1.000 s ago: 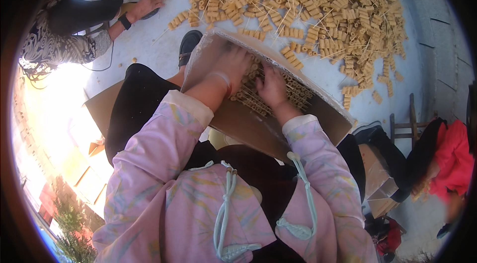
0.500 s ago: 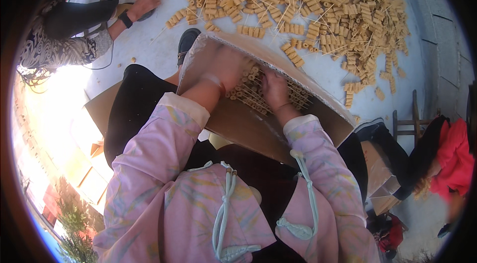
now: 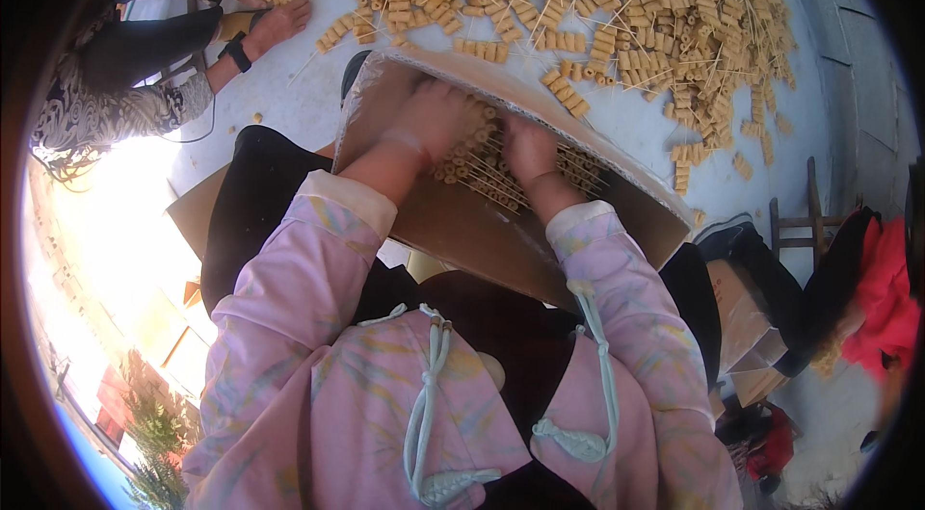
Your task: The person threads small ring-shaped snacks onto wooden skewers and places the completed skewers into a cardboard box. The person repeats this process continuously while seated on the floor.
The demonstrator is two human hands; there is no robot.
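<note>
A cardboard box [image 3: 501, 264] lies tilted across my lap, its mouth facing up. Inside are rows of tan, ridged snack-like skewers [image 3: 479, 175], their thin sticks pointing toward me and their ring-shaped ends facing up at the left. My left hand [image 3: 431, 120] reaches in at the box's left side, beside the ring ends; it is blurred and its fingers do not show clearly. My right hand [image 3: 530, 150] is over the sticks, against the skewers, with its fingertips hidden in the box. What either hand grips cannot be made out.
A large heap of the same skewers [image 3: 694, 48] covers the pale table [image 3: 289, 91] beyond the box. At the far left, another person's hands [image 3: 275, 14] handle a skewer. A wooden stool [image 3: 807, 219] and another cardboard box [image 3: 737, 317] stand at the right, near a person in red.
My left hand has shifted slightly up within the box, and my right hand has gone a little deeper and further left. The other person's hands have moved slightly.
</note>
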